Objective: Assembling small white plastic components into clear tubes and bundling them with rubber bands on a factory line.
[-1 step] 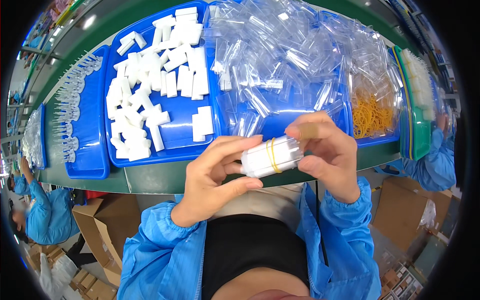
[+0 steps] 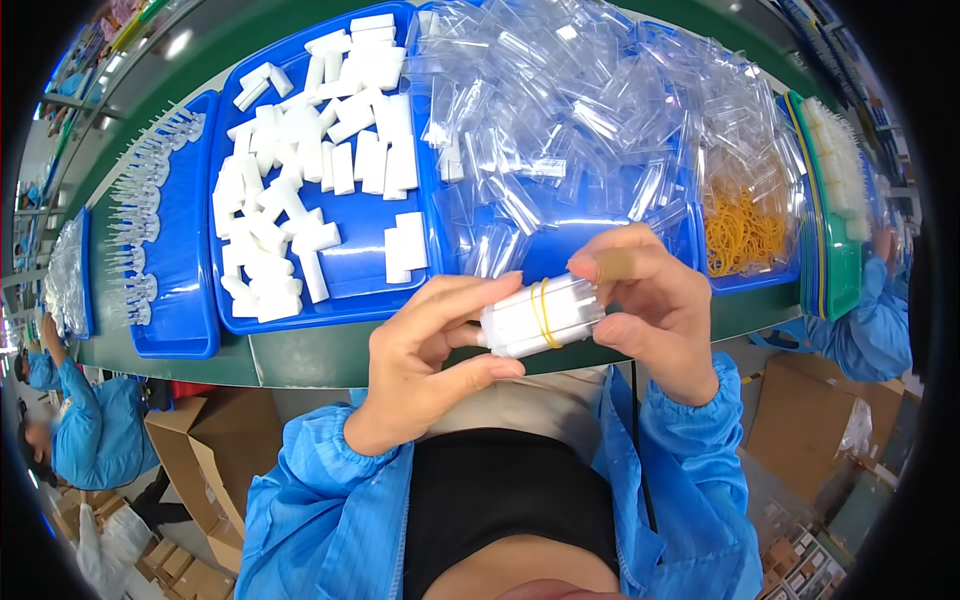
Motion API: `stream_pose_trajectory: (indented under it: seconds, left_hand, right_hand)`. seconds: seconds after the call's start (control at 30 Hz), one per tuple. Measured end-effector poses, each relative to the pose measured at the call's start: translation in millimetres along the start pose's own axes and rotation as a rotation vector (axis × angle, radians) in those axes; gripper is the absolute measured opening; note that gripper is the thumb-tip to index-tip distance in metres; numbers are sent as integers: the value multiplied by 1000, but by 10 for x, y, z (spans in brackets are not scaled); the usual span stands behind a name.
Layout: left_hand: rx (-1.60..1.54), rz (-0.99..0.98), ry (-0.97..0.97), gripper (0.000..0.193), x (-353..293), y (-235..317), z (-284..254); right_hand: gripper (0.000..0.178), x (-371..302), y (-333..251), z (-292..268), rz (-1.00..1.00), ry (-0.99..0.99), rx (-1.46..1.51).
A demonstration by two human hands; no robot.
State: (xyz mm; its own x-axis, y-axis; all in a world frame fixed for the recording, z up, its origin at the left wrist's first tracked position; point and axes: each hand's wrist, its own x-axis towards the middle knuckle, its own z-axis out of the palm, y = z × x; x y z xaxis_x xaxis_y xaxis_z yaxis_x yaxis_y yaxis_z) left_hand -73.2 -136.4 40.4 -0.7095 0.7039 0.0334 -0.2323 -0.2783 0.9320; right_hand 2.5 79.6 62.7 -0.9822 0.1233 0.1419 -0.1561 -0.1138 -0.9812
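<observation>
Clear plastic sleeves fill the upper centre of the frame, beside a blue tray of white blocks at upper left. Near the centre, the left hand has fingers and thumb closed on the left end of a white bundle, while the right hand grips its right end between forefinger and thumb. Loose rubber bands lie at centre right, and a yellow band circles the bundle.

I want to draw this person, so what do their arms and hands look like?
The left hand and right hand wear no gloves. On the right one is what looks like a tan finger bandage. Loose, bright blue, wrinkled sleeves end in gathered cuffs.
</observation>
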Motion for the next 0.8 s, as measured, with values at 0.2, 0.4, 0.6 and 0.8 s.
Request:
stream_pose_trajectory:
  seconds: [0.2, 0.4, 0.6, 0.8]
  left_hand:
    - [316, 109, 53, 58, -94, -65, -14]
    - [-143, -245, 18, 60, -1, 84, 87]
    - [-340, -367, -160, 44, -3, 12, 118]
    - [-210, -324, -186, 51, 103, 1, 220]
  right_hand:
    - [38, -6, 52, 15, 53, -30, 26]
    - [60, -1, -18, -24, 32, -27, -11]
    - [85, 1, -71, 151, -348, -40, -751]
    - [69, -11, 15, 176, -397, -197, -940]
